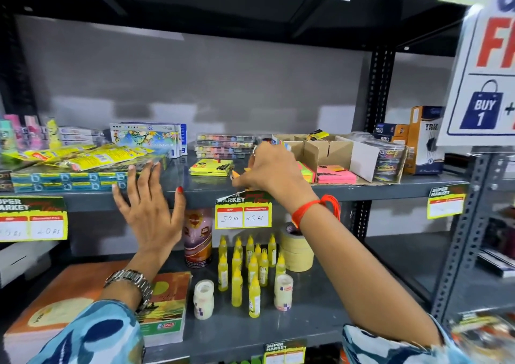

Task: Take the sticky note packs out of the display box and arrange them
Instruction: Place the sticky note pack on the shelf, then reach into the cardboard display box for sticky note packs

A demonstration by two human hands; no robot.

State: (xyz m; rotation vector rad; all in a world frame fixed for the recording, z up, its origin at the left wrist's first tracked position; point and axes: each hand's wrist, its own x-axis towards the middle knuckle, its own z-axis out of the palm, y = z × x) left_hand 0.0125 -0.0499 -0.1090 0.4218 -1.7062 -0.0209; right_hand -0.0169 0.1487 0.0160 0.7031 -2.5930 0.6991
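At the centre of the frame our right hand (267, 171) pinches an orange sticky note pack (237, 174) beside the cardboard display box (328, 147), while our left hand (147, 204), fingers apart, hovers to clear space.

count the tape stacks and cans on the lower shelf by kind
clear tape stacks: 2
masking tape stack: 1
can: 1
total: 4
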